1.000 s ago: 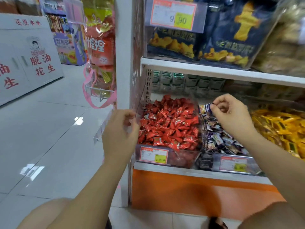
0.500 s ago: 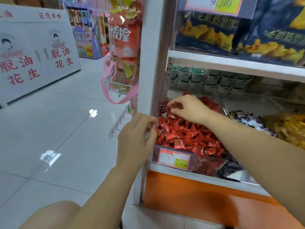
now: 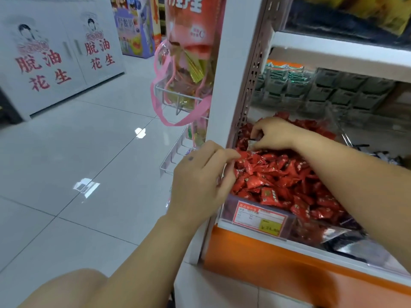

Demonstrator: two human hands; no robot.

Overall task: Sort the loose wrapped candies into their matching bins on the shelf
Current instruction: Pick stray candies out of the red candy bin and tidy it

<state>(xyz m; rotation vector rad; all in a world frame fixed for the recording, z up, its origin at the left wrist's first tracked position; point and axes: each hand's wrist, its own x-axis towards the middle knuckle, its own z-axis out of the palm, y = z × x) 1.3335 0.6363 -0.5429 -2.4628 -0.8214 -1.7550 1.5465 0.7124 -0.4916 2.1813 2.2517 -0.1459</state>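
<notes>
Glossy pale grey tiled floor (image 3: 66,174) carried bright white light reflections (image 3: 140,132). White cabinet with red characters (image 3: 55,58) stood far left. White metal shelf unit (image 3: 231,63) had a perforated upright and an orange base panel (image 3: 266,270).

the white panel (image 3: 63,63) reads 脱油花生 in red, twice.

I have only one head camera. It looks forward and down, from close above, at the clear bin (image 3: 228,210) of red candies (image 3: 278,174) on the low shelf (image 3: 300,245), a little tilted; the tiled floor (image 3: 77,152) fills its left half.
</notes>
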